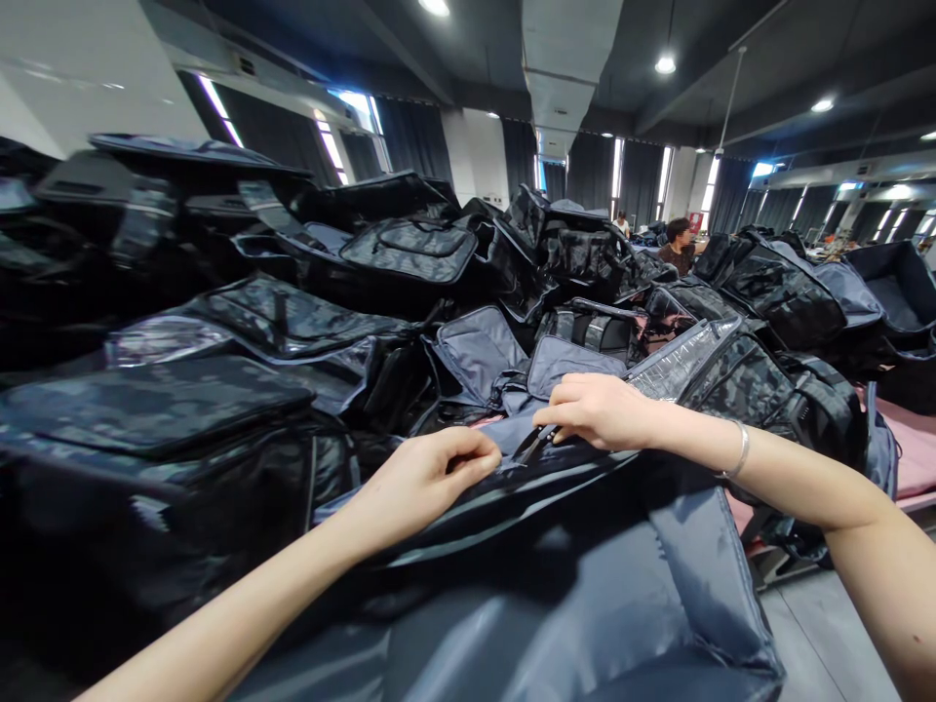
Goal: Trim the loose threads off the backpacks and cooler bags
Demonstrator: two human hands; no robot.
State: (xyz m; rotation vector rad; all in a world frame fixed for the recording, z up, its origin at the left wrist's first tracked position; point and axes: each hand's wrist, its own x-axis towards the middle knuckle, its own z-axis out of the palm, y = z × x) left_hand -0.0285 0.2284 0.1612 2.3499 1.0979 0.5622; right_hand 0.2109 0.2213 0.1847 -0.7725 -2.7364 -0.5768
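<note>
A grey-blue bag [585,595] with its lining outward lies in front of me. My left hand [424,478] pinches the fabric along the bag's upper edge. My right hand [600,409] holds a small dark tool, probably thread snips [532,445], with its tip against the same edge, just right of my left fingers. A thin silver bracelet [740,450] circles my right wrist.
Piles of dark camouflage-patterned bags [241,361] fill the left side and the back, some in clear plastic [677,359]. More bags [790,292] are stacked at the right on a pink surface [914,458]. A person [679,246] sits far back. Grey floor [819,634] shows at lower right.
</note>
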